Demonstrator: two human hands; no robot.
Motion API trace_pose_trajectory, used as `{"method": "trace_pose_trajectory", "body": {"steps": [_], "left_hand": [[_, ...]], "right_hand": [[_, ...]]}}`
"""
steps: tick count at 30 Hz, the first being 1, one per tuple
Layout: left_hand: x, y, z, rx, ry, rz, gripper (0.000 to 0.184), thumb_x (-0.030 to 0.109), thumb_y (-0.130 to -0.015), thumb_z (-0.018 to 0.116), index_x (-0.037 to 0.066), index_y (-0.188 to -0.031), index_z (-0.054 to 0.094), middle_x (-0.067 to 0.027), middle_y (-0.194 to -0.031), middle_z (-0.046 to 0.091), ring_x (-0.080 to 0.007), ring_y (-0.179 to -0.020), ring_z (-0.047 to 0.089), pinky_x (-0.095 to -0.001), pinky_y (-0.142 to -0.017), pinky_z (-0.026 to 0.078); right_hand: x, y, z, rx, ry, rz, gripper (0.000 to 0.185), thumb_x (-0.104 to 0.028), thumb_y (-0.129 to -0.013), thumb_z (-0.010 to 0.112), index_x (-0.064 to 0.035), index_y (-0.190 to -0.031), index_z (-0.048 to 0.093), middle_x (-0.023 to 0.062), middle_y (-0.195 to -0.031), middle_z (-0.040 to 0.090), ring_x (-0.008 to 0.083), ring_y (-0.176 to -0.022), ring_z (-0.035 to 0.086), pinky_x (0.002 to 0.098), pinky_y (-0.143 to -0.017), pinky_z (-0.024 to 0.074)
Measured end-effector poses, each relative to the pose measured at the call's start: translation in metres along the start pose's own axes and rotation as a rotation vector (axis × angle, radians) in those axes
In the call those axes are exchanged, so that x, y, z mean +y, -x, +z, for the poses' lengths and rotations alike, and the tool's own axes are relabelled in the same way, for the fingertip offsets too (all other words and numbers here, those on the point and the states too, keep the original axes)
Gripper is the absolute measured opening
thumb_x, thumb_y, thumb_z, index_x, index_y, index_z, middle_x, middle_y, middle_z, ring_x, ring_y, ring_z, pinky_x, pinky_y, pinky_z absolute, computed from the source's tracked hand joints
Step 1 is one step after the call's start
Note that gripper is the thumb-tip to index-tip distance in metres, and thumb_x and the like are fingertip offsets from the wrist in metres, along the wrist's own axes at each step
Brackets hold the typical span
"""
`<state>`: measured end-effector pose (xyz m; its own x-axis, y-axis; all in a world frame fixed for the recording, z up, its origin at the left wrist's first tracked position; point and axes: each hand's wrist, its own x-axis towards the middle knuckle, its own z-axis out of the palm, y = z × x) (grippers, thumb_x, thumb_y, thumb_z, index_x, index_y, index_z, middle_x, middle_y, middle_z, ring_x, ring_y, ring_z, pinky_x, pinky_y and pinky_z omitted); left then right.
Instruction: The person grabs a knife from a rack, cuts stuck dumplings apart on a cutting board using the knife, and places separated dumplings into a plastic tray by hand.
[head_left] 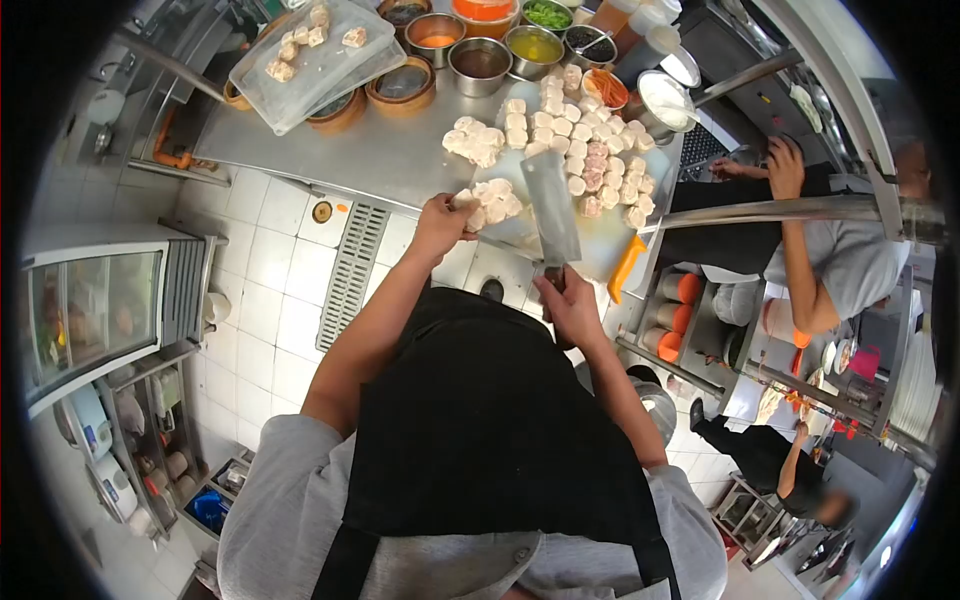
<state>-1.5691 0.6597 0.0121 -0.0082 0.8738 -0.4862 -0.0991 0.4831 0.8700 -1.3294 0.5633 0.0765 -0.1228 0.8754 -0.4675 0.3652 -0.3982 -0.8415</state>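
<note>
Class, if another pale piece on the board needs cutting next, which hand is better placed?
Probably the right hand: it grips the cleaver, whose blade reaches over the board beside the pale pieces. The left hand has its fingers at a pale clump.

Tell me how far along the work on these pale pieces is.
Many pale pieces already sit in rough rows, so they look done. In hand: the left hand is at the near clump; the right hand holds a cleaver. The far clump, still bunched, seems left.
</note>
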Motion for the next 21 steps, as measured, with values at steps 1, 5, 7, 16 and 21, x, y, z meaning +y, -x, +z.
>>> {"method": "trace_pose_trajectory", "body": {"steps": [1,5,7,16,21], "left_hand": [[-0.001,0.0,0.002,0.004,0.008,-0.002,0.044,0.019,-0.092,0.07,-0.014,-0.116,0.054,-0.0186,-0.102,0.065,-0.0239,-0.083,0.07,-0.0334,-0.065,0.065],[-0.013,-0.007,0.01,0.022,-0.035,0.028,0.042,0.018,-0.09,0.071,-0.016,-0.109,0.057,-0.016,-0.09,0.066,-0.0212,-0.072,0.069,-0.0308,-0.056,0.061],[-0.013,-0.013,0.012,0.055,-0.013,0.045,0.04,0.017,-0.089,0.072,-0.015,-0.108,0.058,-0.017,-0.089,0.067,-0.0217,-0.071,0.069,-0.0309,-0.056,0.061],[0.009,-0.007,0.024,0.149,-0.246,0.078,0.038,0.018,-0.089,0.073,-0.014,-0.105,0.059,-0.0148,-0.09,0.065,-0.0232,-0.073,0.069,-0.034,-0.056,0.063],[0.006,-0.015,0.019,0.17,-0.193,0.097,0.042,0.02,-0.087,0.073,-0.015,-0.105,0.058,-0.0189,-0.091,0.067,-0.0253,-0.073,0.071,-0.0344,-0.055,0.062]], "right_hand": [[-0.004,-0.003,-0.002,0.099,0.165,-0.15,0.023,-0.019,-0.095,0.065,0.0021,-0.093,0.057,0.0096,-0.063,0.059,0.02,-0.055,0.06,0.0334,-0.055,0.0472],[-0.059,0.012,-0.017,0.315,0.31,-0.385,0.025,-0.021,-0.096,0.064,0.0039,-0.097,0.059,0.0122,-0.061,0.058,0.0237,-0.054,0.058,0.0362,-0.055,0.0451],[-0.085,0.021,-0.01,0.417,-0.096,-0.461,0.026,-0.023,-0.098,0.061,0.0024,-0.091,0.061,0.0096,-0.061,0.057,0.0218,-0.053,0.055,0.0355,-0.055,0.0455],[0.019,-0.046,0.018,0.071,0.417,-0.177,0.032,-0.024,-0.097,0.059,0.0067,-0.104,0.05,0.03,-0.083,0.066,0.0499,-0.08,0.063,0.054,-0.072,0.0492],[-0.01,-0.031,0.006,0.242,0.351,-0.335,0.035,-0.03,-0.099,0.059,0.0032,-0.091,0.054,0.0158,-0.064,0.061,0.0249,-0.054,0.061,0.0382,-0.055,0.0478]]}}
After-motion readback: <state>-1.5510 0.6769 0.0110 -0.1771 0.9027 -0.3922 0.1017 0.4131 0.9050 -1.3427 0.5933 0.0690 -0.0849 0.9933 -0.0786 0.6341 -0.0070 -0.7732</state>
